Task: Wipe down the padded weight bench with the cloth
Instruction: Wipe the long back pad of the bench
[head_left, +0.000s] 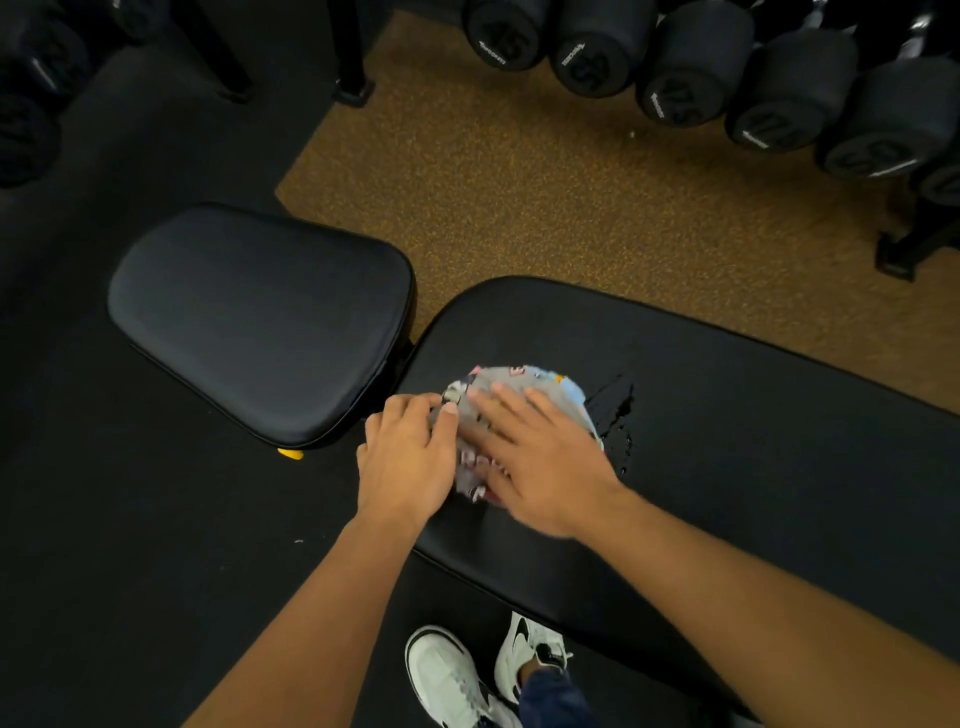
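A: What's the biggest thing there?
B: The long black padded bench pad (727, 467), with a separate black seat pad (260, 322) just beside its end.
A: And the cloth?
B: The crumpled grey patterned cloth (519, 384) lies on the long pad beside a wet patch (615, 410).
A: Hands?
B: The right hand (540, 462) presses it with flat, spread fingers; the left hand (405, 457) curls on its edge.

Cloth (524, 410) on bench (753, 467); seat pad (260, 322) left
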